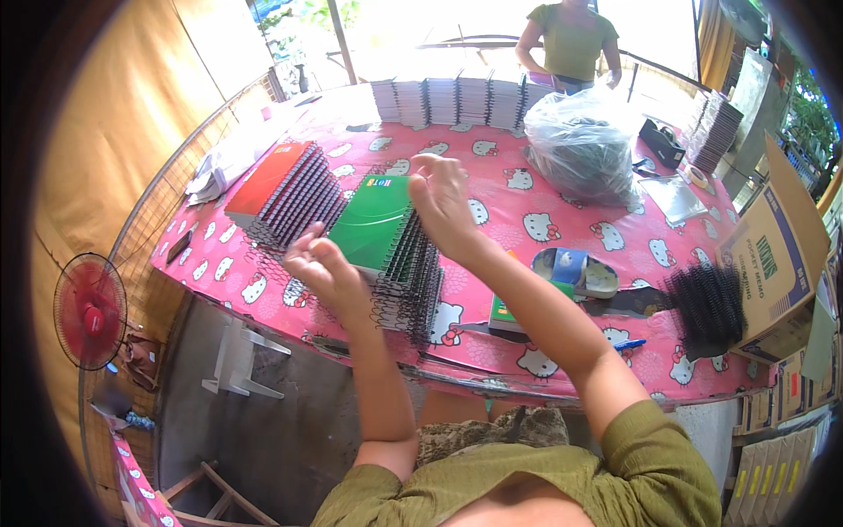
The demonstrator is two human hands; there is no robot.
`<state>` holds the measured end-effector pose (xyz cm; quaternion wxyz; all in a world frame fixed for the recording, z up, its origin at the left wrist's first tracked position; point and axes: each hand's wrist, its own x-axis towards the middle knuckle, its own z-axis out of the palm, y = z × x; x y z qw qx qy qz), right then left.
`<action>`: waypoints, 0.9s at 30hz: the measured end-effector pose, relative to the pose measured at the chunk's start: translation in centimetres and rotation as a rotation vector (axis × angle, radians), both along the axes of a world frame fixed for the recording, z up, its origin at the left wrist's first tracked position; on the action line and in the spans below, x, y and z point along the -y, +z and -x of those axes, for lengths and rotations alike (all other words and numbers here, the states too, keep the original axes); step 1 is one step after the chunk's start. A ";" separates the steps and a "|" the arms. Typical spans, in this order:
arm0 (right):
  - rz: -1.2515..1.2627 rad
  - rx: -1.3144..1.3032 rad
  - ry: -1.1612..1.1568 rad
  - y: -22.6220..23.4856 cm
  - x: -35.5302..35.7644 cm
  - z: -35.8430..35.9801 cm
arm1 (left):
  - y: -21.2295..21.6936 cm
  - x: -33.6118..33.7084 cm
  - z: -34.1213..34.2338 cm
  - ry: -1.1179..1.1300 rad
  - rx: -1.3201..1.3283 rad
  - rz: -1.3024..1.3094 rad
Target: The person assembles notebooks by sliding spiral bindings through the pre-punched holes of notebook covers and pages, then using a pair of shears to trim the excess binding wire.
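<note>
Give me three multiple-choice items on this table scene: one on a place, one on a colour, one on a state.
1. Where does the stack of red-covered notebooks lie?
A. to the left of the green-covered stack
B. under the clear bag
C. on the floor

2. What colour is the tablecloth?
A. blue
B. pink
C. white

3. How are the person's hands?
A. flat on the table
B. in the lap
C. raised over the green-covered notebooks

Key:
1 A, the red covers sit to the left of the green ones.
2 B, the cloth is pink with white cartoon cats.
3 C, the left hand and the right hand are both lifted above that stack.
</note>
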<state>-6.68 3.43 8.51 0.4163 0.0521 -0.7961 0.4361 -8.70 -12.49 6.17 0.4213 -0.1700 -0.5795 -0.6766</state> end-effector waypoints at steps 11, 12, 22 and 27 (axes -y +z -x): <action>-0.165 1.041 -1.399 -10.3 -26.5 -30.4 | 4.5 -3.0 -13.3 -0.704 -0.305 0.371; -0.208 1.042 -1.329 -11.3 -27.4 -31.4 | 3.5 -5.9 -12.9 -0.786 -0.181 0.459; -0.327 0.851 -1.088 -11.3 -28.1 -32.1 | -6.0 -17.5 -7.4 -0.813 0.600 1.492; -0.312 0.510 -0.823 -10.1 -25.4 -30.1 | -6.5 -16.1 -8.1 -0.672 0.104 1.142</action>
